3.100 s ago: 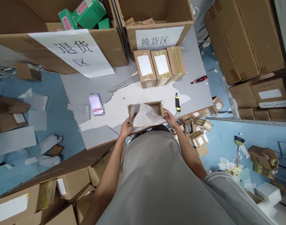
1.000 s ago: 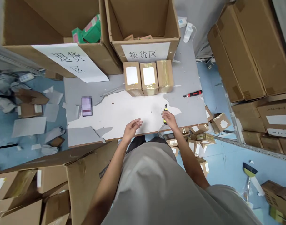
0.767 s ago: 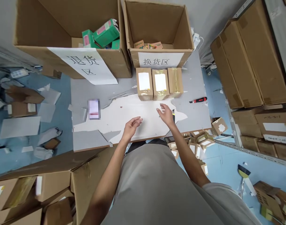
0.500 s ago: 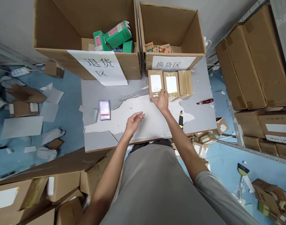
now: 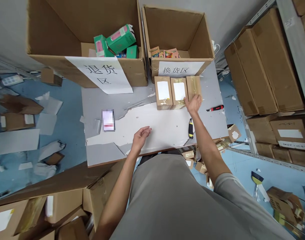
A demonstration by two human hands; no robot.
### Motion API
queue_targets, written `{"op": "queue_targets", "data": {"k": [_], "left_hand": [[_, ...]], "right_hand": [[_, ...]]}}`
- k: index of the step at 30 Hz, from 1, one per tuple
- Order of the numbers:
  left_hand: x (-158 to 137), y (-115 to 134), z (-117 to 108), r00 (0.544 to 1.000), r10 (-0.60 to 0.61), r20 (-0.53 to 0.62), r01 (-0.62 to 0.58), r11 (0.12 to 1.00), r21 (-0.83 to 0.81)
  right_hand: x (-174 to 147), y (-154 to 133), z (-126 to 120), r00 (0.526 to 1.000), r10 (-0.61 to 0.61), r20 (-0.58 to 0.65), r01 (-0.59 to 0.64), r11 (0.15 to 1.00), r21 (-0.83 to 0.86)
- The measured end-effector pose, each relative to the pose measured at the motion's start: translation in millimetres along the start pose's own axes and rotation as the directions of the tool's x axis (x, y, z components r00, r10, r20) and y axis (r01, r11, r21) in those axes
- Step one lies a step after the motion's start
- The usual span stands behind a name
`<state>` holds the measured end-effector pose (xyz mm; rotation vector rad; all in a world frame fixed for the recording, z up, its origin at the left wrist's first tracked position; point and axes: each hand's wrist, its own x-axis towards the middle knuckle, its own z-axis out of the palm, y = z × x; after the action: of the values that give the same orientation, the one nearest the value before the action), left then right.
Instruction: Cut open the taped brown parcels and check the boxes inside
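Three small taped cardboard boxes stand side by side: the left box [image 5: 163,90] and the middle box [image 5: 179,90] bear white labels, while the right box [image 5: 193,85] shows a strip of tape. My right hand [image 5: 193,104] lies at the near end of the right box, thumb apart from the fingers and close to the middle box. Over the white patch of the table, my left hand [image 5: 141,136] hovers with loosely stretched fingers and nothing in it. A yellow-and-black box cutter [image 5: 190,128] lies just below my right hand.
Two large open cartons back the table: the left carton [image 5: 134,71] holds green boxes, the right carton [image 5: 153,66] small colourful packs. A phone [image 5: 108,120] lies left, a red-and-black cutter [image 5: 215,108] right. Shelved cartons [image 5: 277,66] stand at right.
My right hand has moved right, from the left and middle boxes to the right box. My left hand stays nearly in place. The view has shifted slightly.
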<state>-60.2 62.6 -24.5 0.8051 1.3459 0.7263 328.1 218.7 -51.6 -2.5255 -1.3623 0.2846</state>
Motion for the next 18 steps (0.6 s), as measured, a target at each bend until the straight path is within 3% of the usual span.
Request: {"op": "queue_targets", "data": {"k": [4,9,15,18], "left_hand": [[7,16,34,0.999,0.046,0.017,-0.046,0.998,0.031],[13,27,88,0.999,0.049,0.017,-0.049,0.998,0.026],[3,13,144,0.999,0.017,0.031,-0.017,1.0,0.006],[-3,5,151,0.999,0.005,0.046,-0.006,1.0,0.02]], "right_hand": [[17,30,-4,0.997,0.073,0.01,-0.073,0.996,0.051],[36,46,0,0.993,0.078,0.091,-0.087,0.991,0.106],[55,49,14,0.985,0.093,0.147,-0.115,0.982,0.15],[57,51,15,0.994,-0.019,0.11,0.0,0.987,0.163]]}}
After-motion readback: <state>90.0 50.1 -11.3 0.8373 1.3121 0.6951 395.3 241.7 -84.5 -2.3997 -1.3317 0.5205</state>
